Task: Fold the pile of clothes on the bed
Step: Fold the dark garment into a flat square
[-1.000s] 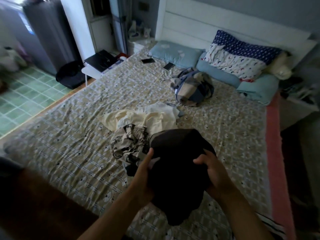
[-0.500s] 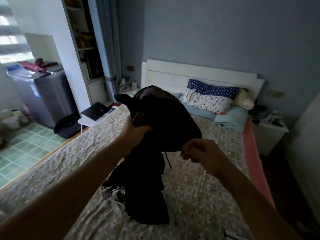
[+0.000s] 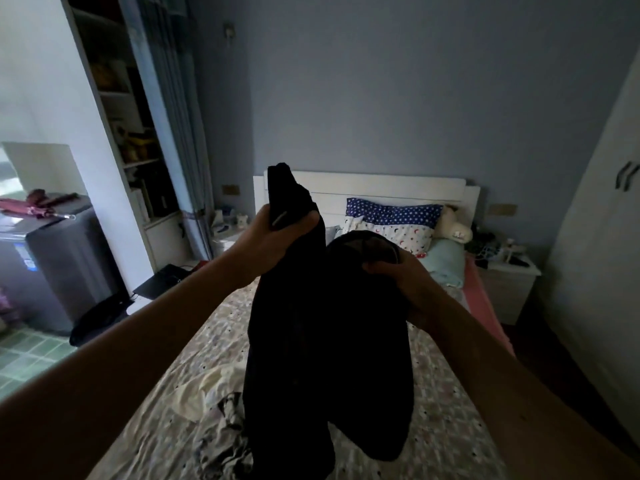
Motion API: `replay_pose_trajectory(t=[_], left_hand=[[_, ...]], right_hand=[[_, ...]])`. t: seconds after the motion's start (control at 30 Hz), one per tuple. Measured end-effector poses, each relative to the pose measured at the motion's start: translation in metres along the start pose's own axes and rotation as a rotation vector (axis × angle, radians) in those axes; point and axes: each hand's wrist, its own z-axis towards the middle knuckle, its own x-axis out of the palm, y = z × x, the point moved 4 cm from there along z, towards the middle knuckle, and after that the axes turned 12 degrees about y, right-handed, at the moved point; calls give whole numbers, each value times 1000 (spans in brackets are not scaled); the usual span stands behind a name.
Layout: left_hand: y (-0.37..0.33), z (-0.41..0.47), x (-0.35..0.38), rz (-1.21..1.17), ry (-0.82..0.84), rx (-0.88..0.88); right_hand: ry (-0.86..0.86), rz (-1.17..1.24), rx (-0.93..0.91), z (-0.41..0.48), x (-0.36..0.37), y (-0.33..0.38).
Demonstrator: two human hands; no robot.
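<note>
A black garment (image 3: 325,341) hangs in the air over the bed (image 3: 443,424), held up at chest height. My left hand (image 3: 266,244) grips one upper end of it, with a tip of cloth sticking up above the fist. My right hand (image 3: 398,275) grips the other upper end, a little lower and to the right. The cloth drapes down in two dark lobes and hides the middle of the bed. Below it lie a cream garment (image 3: 207,389) and a patterned grey-and-white garment (image 3: 225,441).
Pillows (image 3: 394,223) and a plush toy (image 3: 453,226) sit against the white headboard (image 3: 381,188). A nightstand (image 3: 509,282) stands on the right, a wardrobe (image 3: 602,237) beyond it. On the left are a grey appliance (image 3: 52,265), shelves and a low table with a dark item (image 3: 162,282).
Both hands have raised the black garment from the bed and spread its top apart. The view has tilted up toward the wall.
</note>
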Motion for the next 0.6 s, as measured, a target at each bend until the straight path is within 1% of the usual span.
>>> replay_pose_trajectory(t=[0.13,0.3,0.37,0.47,0.6], left_hand=[[6,9,-40,-135,-154,-16],[12,13,-87,-347,-278,-40],[8,15,-95,-433,-249,-24],[2,19,-93,-448,-132,-16],[0,24,-86,-311,-4,-27]], right_hand=[[-78,56,-77,0,-12,-7],[-30,353,-112,-21,-18,0],[50,370,-62,-25,-18,-3],[166,313,106,-24,-12,-19],[93,227,117,-8,-5,-29]])
